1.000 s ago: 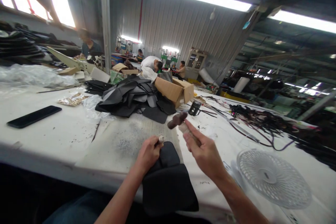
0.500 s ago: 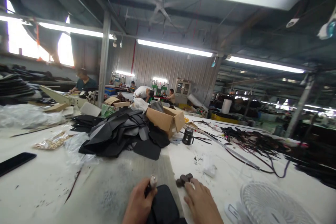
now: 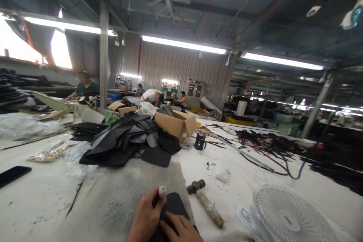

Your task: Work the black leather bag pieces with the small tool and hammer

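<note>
My left hand (image 3: 145, 215) is closed around a short, upright rod-like tool with a whitish top (image 3: 162, 189). Its lower end is hidden behind my fingers, so I cannot tell its kind. Beside it lies a black rounded-corner piece (image 3: 175, 201), which looks like leather, at the edge of a grey board (image 3: 124, 187). My right hand (image 3: 181, 228) rests with fingers stretched out on that piece. To the right, a hammer (image 3: 208, 206) with a dark metal head and a pale wrapped handle lies on the white table, untouched.
A white fan (image 3: 289, 215) stands at the right. Ahead are a black mug (image 3: 200, 141), a cardboard box (image 3: 174, 124) and a pile of black sheets (image 3: 121, 140). A phone (image 3: 14, 175) lies at the left. Several people work in the background.
My right hand has left the hammer and moved left onto the black piece. The hammer now lies free on the table. My left hand still grips the rod-like tool.
</note>
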The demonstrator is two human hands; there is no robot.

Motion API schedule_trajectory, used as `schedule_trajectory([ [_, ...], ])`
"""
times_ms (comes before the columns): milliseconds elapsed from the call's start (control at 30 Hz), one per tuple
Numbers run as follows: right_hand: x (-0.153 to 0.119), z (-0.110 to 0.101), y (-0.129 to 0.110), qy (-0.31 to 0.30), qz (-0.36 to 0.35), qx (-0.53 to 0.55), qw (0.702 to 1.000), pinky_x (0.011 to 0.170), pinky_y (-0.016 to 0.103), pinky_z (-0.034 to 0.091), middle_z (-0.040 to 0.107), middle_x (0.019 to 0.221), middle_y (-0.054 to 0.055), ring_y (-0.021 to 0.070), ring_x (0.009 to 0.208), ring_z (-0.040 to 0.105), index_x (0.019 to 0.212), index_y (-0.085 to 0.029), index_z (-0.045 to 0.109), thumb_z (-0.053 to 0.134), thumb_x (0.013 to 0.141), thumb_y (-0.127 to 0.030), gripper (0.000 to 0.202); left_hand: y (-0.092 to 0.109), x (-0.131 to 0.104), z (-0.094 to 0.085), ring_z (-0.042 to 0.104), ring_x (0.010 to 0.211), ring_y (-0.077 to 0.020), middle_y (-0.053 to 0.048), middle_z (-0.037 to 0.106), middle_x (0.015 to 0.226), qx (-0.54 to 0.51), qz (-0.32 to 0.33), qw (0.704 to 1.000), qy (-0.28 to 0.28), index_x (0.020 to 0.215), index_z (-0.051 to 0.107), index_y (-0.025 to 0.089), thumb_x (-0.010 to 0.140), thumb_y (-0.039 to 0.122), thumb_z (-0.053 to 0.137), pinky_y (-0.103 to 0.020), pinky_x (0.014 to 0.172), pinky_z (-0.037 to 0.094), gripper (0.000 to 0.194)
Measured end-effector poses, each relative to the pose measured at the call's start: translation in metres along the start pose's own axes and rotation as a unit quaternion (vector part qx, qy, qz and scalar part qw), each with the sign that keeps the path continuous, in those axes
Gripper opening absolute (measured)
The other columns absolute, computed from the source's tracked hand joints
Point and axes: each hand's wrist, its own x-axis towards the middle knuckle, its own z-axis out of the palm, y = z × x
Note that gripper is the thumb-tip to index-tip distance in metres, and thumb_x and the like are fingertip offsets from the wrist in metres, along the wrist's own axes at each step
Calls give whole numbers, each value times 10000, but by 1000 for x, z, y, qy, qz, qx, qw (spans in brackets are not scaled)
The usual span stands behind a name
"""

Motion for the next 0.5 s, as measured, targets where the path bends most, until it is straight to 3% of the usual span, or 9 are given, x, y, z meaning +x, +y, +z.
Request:
schedule_trajectory([
  [67, -1, -16, -11, -11, -21, 5, 1000, 1042, 452, 661, 727, 1491, 91, 338, 1232, 756, 1569, -353, 635, 626, 1075, -623, 564, 2, 0, -3, 690, 820, -263, -31, 743, 797, 0, -2, 1000, 16, 843, 736, 222, 937, 452, 676, -328, 769, 514, 255],
  [133, -1, -35, -29, -35, 18, 25, 999, 1156, 494, 598, 654, 1584, 117, 357, 1366, 679, 1587, -276, 622, 627, 1071, -641, 632, 3, 1, -6, 699, 837, -259, -31, 755, 821, -3, -8, 1000, 28, 861, 741, 219, 923, 429, 690, -331, 792, 519, 225],
  [233, 3, -63, -55, -91, 104, 63, 988, 1277, 527, 482, 559, 1682, 84, 346, 1510, 552, 1621, -283, 585, 634, 1097, -492, 567, 4, 1, -9, 725, 889, -261, -44, 789, 899, -21, -18, 999, 31, 936, 764, 220, 933, 427, 691, -344, 844, 536, 220],
  [367, 8, -80, -70, -122, 142, 95, 978, 1332, 507, 406, 507, 1723, 69, 324, 1564, 481, 1639, -283, 563, 652, 1091, -394, 566, 1, 2, -11, 736, 906, -262, -59, 799, 926, -56, -38, 997, 34, 980, 770, 213, 933, 481, 721, -342, 840, 549, 277],
  [500, 8, -81, -70, -126, 144, 101, 976, 1330, 508, 403, 498, 1729, 65, 321, 1564, 475, 1646, -302, 552, 632, 1108, -439, 561, -8, 6, -15, 731, 877, -241, -72, 802, 972, -130, -85, 977, 147, 1114, 752, 186, 907, 552, 734, -337, 826, 562, 421],
])
